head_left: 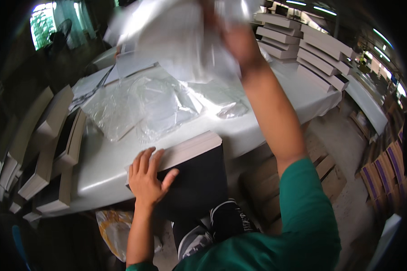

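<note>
My left hand grips a thick block-like book at the near edge of the table. Its fingers lie over the pale page edge, and the thumb presses on the black cover. The book stands tilted toward me, with its lower part in shadow. High above the table, my right hand holds a crumpled clear plastic bag, both smeared by motion. Beneath it, more clear plastic bags lie loose on the white-covered table.
Stacks of similar thick books stand at the left and far right of the table. Papers lie at its far left. A wooden pallet rests on the floor to the right, near stacked cartons. A plastic sack sits below the table.
</note>
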A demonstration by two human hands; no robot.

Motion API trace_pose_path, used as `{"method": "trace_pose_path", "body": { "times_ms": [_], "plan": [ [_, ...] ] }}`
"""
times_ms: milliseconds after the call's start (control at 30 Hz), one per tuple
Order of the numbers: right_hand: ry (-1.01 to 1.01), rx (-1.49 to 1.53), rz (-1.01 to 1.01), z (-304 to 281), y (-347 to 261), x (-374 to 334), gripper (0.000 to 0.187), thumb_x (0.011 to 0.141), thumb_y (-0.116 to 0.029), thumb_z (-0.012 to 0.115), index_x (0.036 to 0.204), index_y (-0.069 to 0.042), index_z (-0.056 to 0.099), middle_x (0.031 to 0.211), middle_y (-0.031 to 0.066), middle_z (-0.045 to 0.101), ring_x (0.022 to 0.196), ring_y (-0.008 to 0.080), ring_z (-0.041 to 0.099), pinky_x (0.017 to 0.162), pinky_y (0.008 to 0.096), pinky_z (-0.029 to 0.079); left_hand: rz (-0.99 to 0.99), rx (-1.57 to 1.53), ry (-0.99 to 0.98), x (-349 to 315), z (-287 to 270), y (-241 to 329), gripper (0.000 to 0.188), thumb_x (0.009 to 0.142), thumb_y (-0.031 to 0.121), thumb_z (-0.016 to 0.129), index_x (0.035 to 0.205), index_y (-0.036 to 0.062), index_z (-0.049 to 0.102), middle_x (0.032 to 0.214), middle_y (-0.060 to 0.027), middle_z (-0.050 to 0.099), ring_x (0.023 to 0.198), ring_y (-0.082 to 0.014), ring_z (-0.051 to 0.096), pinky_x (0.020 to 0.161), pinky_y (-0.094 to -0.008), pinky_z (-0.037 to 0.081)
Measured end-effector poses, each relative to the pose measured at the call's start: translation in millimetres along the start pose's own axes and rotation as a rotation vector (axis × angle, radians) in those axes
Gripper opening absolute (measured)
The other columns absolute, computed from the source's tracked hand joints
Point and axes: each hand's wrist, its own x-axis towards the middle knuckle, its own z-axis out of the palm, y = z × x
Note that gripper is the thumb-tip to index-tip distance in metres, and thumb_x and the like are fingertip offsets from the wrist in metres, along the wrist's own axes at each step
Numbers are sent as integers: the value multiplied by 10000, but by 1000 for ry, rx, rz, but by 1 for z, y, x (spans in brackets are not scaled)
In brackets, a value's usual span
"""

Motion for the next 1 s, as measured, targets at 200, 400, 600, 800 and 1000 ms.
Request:
{"method": "trace_pose_path", "body": {
  "times_ms": [200, 400, 600, 800, 1000],
  "plan": [
    [-1326, -422, -61, 80, 58, -200, 189, 770, -84, 543, 934, -1, 587, 877, 194, 576, 789, 315, 544, 699, 393, 444, -720, -1368, -65, -34, -3, -15, 679, 751, 519, 504, 1171, -10, 429, 1160, -181, 480, 1056, -321, 468, 908, -409, 357],
    [-1161, -908, 91, 61, 133, -267, 254, 659, -71, 561, 912, -49, 562, 1151, 162, 529, 1179, 214, 422, 1095, 357, 87, -825, -2046, -101, -16, -30, -10, 908, 703, 685, 410, 1268, -18, 296, 1222, -209, 424, 1090, -305, 453, 916, -395, 361],
    [-1042, -723, 218, 47, 167, -295, 327, 676, -11, 544, 1003, -31, 537, 1186, 175, 500, 1204, 261, 375, 1083, 378, 132, -623, -1536, 138, -26, -79, -2, 1039, 656, 760, 431, 1326, -11, 241, 1238, -213, 417, 1080, -289, 471, 892, -368, 386],
    [-1127, -331, 513, 41, 134, -281, 305, 666, 3, 536, 969, -15, 564, 982, 179, 596, 969, 250, 564, 978, 363, 291, -305, -661, -360, -62, -55, 30, 699, 629, 53, 677, 1261, 29, 379, 1230, -174, 452, 1078, -301, 486, 837, -320, 412],
    [-445, 398, 678, 11, 92, -271, 147, 794, -95, 570, 905, 1, 562, 830, 44, 589, 778, 124, 545, 713, 273, 432, -320, -199, -1185, -125, -8, 1, 341, 773, 212, 610, 1081, 77, 557, 895, -174, 620, 861, -337, 584, 728, -342, 466]
  ]
}}
